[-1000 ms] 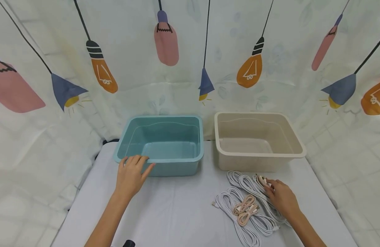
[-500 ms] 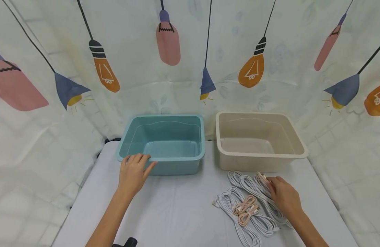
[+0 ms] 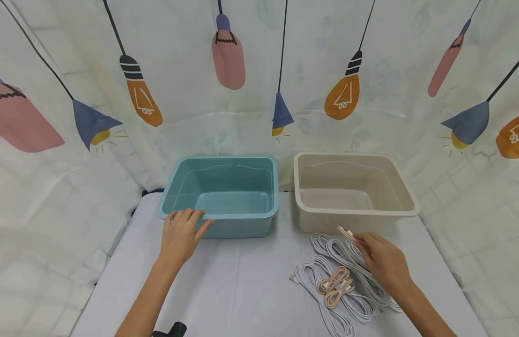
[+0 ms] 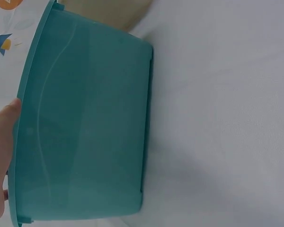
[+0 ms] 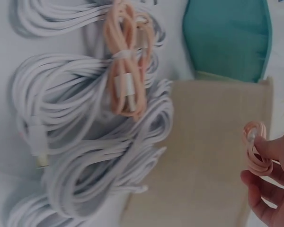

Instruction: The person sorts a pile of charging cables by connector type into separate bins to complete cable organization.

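Observation:
My left hand [image 3: 178, 241] holds the near rim of a teal plastic bin [image 3: 238, 228], with the fingers bent over the edge and the thumb at the front side. Between thumb and fingers my right hand [image 3: 386, 260] pinches a small coiled peach charging cable [image 5: 251, 156], raised in front of the beige bin [image 3: 352, 221]. Below that hand lie bundled white cables [image 3: 314, 276] in loose overlapping loops. A second peach cable [image 3: 336, 285], tied at its middle with metal plugs showing, rests on top of them.
Both bins stand side by side at the back of the white-covered table [image 3: 242, 290], and nothing lies inside them. A dark object [image 3: 175, 330] pokes in at the bottom edge. Behind hangs a curtain [image 3: 242, 126] printed with lamps.
My right hand has lifted the peach cable off the white bundle and moved it slightly up and left, toward the beige bin's front. The left hand stays at the teal rim.

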A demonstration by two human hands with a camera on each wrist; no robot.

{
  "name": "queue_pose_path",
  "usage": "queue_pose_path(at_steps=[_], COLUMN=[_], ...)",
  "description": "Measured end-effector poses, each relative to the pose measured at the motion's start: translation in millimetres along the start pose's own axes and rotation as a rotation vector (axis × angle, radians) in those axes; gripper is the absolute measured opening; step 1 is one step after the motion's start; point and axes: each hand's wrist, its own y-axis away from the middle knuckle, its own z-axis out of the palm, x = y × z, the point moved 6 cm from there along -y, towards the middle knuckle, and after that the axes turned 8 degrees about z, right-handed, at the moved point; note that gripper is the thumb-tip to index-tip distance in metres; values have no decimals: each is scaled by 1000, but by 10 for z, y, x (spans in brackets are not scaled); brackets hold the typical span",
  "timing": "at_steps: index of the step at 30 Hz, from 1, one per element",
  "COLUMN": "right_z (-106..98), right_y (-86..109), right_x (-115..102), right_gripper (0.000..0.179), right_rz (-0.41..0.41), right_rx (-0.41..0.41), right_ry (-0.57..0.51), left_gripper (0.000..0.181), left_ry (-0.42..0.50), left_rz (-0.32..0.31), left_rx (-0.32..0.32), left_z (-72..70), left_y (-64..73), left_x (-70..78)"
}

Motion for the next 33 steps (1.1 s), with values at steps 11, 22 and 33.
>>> queue_pose_path(at_steps=[11, 22, 33], right_z=[-134, -38, 168], right_y=[-331, -714, -1107], right_x=[-340, -592, -820], right_gripper=[12, 17, 9], right_rz=[-105, -78, -9], right_rx=[-7, -80, -193], right_ry=[-69, -98, -166], left_gripper=[50, 35, 36], left_ry=[98, 163, 221], left_rz=[-60, -143, -236], left_rx=[-15, -37, -119], left_z=[1, -33, -11], left_y=[10, -28, -30], left_x=[-48, -68, -117])
